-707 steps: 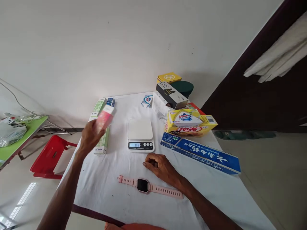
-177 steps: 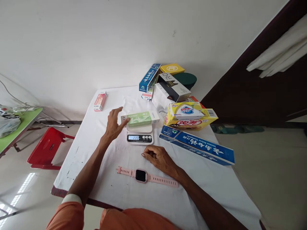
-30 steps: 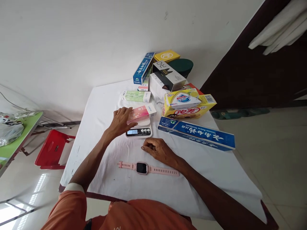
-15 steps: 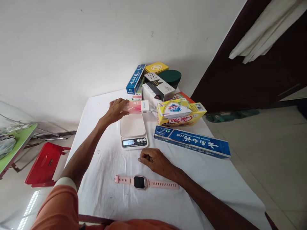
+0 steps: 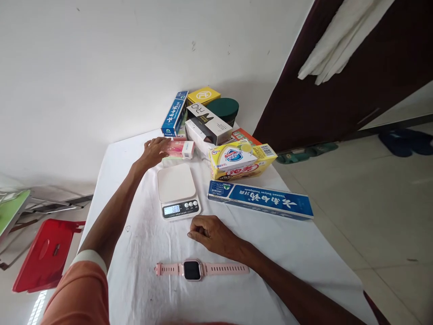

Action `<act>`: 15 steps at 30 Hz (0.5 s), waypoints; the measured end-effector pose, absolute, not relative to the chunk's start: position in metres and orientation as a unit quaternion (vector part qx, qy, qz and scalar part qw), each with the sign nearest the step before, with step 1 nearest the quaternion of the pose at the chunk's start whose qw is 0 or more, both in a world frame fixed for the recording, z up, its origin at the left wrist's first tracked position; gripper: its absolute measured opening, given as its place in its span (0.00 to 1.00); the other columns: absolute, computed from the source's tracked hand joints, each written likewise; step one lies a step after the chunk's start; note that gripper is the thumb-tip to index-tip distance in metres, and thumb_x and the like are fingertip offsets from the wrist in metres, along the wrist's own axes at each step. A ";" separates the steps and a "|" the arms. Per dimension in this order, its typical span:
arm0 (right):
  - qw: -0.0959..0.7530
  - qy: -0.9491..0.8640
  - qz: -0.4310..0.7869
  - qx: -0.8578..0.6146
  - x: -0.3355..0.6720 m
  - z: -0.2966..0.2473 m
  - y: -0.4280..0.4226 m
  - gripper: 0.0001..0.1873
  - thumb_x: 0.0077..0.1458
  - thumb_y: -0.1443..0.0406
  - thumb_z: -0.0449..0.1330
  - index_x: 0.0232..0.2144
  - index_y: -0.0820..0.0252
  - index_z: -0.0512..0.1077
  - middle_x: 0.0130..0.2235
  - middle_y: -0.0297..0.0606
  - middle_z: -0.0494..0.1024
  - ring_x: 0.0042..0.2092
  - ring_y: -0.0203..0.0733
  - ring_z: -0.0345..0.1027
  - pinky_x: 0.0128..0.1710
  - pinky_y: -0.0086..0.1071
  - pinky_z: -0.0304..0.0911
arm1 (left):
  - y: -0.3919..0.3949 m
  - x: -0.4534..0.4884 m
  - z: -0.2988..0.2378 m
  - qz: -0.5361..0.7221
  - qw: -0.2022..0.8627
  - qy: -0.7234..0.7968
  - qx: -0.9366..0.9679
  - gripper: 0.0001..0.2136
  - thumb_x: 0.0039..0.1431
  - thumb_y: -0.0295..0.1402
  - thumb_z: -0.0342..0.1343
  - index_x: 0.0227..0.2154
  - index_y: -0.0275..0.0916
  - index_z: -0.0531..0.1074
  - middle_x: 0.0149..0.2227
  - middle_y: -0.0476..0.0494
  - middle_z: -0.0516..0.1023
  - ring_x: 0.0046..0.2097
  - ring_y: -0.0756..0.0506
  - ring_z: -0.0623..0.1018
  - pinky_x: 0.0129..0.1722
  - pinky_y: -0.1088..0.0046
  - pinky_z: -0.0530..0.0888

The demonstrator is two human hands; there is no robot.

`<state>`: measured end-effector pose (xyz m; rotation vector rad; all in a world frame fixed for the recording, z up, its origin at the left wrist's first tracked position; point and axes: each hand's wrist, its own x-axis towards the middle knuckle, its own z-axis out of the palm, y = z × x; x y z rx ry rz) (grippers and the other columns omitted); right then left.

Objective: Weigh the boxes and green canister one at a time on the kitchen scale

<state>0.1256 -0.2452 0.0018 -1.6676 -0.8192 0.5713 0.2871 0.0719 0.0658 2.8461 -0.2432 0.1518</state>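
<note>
My left hand (image 5: 154,152) is closed round the left end of a small pink and white box (image 5: 184,149), just behind a white kitchen scale (image 5: 176,183). Nothing lies on the scale's plate, and its lit display (image 5: 172,210) seems to read 363. My right hand (image 5: 213,234) rests on the cloth in front of the scale, fingers curled in, with nothing seen in them. Nearer to me lies a pink-strapped smartwatch (image 5: 192,270), stretched out flat with its screen dark.
Behind and right of the scale are a blue toothpaste box (image 5: 175,113), a yellow box (image 5: 204,95), a black-and-white box (image 5: 209,123), a dark green round lid (image 5: 223,108) and a yellow Safeguard box (image 5: 233,155). A long toothpaste box (image 5: 260,199) lies at right. A wall stands behind.
My left hand has carried the pink box back, away from the scale's far edge. The display digits have changed. The whole view has shifted a little; my right hand stays in place.
</note>
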 end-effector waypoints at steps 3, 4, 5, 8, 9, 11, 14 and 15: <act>0.564 -0.347 0.245 -0.708 0.125 0.002 -0.245 0.11 0.59 0.68 0.63 0.25 0.59 0.70 0.27 0.30 0.73 0.28 0.34 0.64 0.31 0.29 0.58 | 0.069 0.282 0.061 0.066 0.148 -0.080 0.984 0.30 0.60 0.37 0.62 0.66 0.47 0.67 0.69 0.34 0.67 0.70 0.28 0.62 0.68 0.43 0.55; 0.565 -0.346 0.244 -0.708 0.125 0.001 -0.245 0.11 0.59 0.68 0.63 0.25 0.59 0.70 0.27 0.30 0.73 0.28 0.34 0.64 0.31 0.29 0.58 | 0.069 0.277 0.061 0.073 0.148 -0.076 0.983 0.32 0.59 0.38 0.64 0.67 0.46 0.65 0.70 0.33 0.64 0.71 0.28 0.61 0.69 0.43 0.55; 0.566 -0.346 0.243 -0.708 0.125 0.001 -0.245 0.11 0.59 0.68 0.63 0.24 0.59 0.70 0.27 0.30 0.73 0.28 0.34 0.64 0.31 0.29 0.58 | 0.068 0.271 0.062 0.082 0.146 -0.071 0.983 0.34 0.58 0.39 0.65 0.67 0.45 0.64 0.71 0.32 0.63 0.72 0.27 0.60 0.68 0.43 0.56; 0.566 -0.343 0.242 -0.709 0.125 0.001 -0.244 0.10 0.58 0.69 0.64 0.24 0.59 0.71 0.27 0.31 0.74 0.29 0.34 0.66 0.31 0.28 0.59 | 0.058 0.244 0.076 0.129 0.138 -0.042 0.981 0.29 0.61 0.41 0.64 0.63 0.41 0.67 0.66 0.28 0.68 0.67 0.27 0.66 0.63 0.43 0.65; 0.565 -0.342 0.241 -0.711 0.125 0.001 -0.244 0.10 0.58 0.69 0.64 0.24 0.60 0.71 0.27 0.31 0.75 0.29 0.35 0.67 0.32 0.28 0.60 | 0.050 0.233 0.083 0.149 0.141 -0.031 0.978 0.24 0.63 0.42 0.62 0.59 0.40 0.70 0.61 0.28 0.71 0.63 0.28 0.71 0.60 0.45 0.68; 0.561 -0.342 0.237 -0.715 0.125 0.001 -0.243 0.10 0.57 0.68 0.64 0.24 0.60 0.71 0.28 0.31 0.75 0.30 0.35 0.68 0.32 0.28 0.60 | 0.025 0.212 0.099 0.189 0.160 -0.028 0.968 0.16 0.68 0.45 0.57 0.51 0.41 0.74 0.51 0.32 0.76 0.54 0.32 0.76 0.54 0.50 0.73; 0.562 -0.343 0.234 -0.715 0.125 0.001 -0.243 0.11 0.57 0.68 0.65 0.24 0.60 0.71 0.27 0.31 0.75 0.29 0.35 0.67 0.31 0.28 0.60 | -0.032 0.192 0.115 0.220 0.213 -0.116 0.945 0.19 0.65 0.51 0.59 0.49 0.43 0.73 0.49 0.36 0.77 0.52 0.35 0.76 0.54 0.54 0.74; 0.564 -0.344 0.234 -0.713 0.124 0.001 -0.243 0.10 0.57 0.68 0.66 0.24 0.60 0.71 0.26 0.30 0.74 0.29 0.35 0.67 0.31 0.28 0.60 | -0.052 0.190 0.117 0.221 0.225 -0.149 0.937 0.22 0.63 0.52 0.61 0.53 0.44 0.72 0.52 0.36 0.76 0.55 0.35 0.75 0.57 0.53 0.74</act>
